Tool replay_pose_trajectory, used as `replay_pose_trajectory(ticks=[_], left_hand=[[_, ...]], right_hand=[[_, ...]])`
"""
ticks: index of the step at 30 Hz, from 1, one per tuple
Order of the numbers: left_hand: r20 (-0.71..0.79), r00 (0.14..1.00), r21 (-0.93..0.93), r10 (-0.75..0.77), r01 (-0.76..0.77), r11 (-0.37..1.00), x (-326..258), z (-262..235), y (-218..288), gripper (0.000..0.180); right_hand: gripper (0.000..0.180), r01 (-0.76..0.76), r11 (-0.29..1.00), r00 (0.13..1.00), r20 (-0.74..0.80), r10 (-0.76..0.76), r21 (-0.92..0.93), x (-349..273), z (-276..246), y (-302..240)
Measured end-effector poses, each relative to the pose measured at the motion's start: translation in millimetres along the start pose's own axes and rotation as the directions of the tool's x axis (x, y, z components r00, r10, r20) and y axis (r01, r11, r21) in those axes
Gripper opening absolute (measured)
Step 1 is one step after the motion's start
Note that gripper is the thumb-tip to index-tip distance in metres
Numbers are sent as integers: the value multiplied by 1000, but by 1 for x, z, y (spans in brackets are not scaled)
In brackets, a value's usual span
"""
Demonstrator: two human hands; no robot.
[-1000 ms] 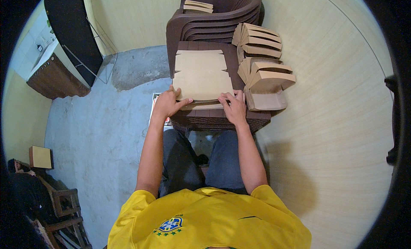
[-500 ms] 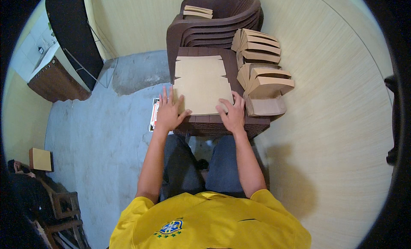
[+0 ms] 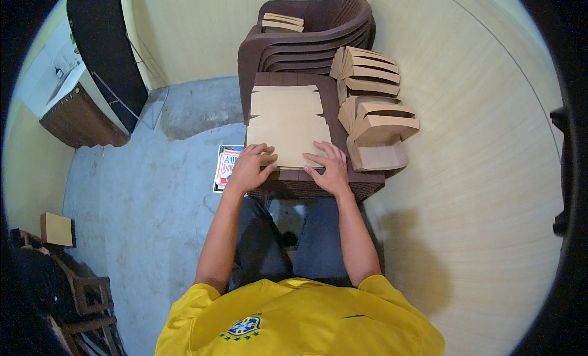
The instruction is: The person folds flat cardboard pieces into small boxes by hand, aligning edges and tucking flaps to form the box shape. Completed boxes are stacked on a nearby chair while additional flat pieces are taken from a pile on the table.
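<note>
A flat tan cardboard box blank (image 3: 288,117) with slits along its sides lies on the brown woven-pattern table (image 3: 294,178) in front of me. My left hand (image 3: 252,165) rests on its near left corner, fingers stretched over the card. On the near right corner lies my right hand (image 3: 327,165), its fingers spread and thumb pointing inward. Neither hand grasps anything. Whether more sheets lie under the blank cannot be told. To the right, folded cardboard boxes (image 3: 383,123) stand nested together, with another nested group (image 3: 370,74) behind them.
Stacked brown plastic chairs (image 3: 306,41) stand behind the table, with cardboard pieces (image 3: 283,22) on the top seat. A box of printed packages (image 3: 225,166) sits low at the table's left. At far left, a person in dark clothing (image 3: 40,276) is beside a wooden chair (image 3: 95,295).
My left hand has moved right from beside the blank's left edge onto its near corner. My right hand has shifted slightly inward, its fingers flatter on the card.
</note>
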State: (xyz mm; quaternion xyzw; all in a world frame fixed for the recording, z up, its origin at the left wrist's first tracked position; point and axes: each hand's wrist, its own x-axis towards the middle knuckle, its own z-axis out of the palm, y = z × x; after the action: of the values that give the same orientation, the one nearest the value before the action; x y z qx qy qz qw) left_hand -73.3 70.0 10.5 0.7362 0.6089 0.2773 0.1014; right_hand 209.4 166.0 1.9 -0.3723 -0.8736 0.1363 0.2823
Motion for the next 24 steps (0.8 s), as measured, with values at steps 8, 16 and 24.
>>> replay_pose_trajectory(ticks=[8,16,24], left_hand=[[-251,965,-42,-70,62,997,0,6,3,26],[-242,968,18,-70,77,997,-4,-4,3,24],[-187,979,115,-86,109,987,7,-14,14,37]], right_hand=[[25,21,995,997,-69,-28,-100,12,6,-3],[28,66,997,997,-39,-68,-42,33,6,1],[22,88,996,996,27,-88,31,22,-11,-9]])
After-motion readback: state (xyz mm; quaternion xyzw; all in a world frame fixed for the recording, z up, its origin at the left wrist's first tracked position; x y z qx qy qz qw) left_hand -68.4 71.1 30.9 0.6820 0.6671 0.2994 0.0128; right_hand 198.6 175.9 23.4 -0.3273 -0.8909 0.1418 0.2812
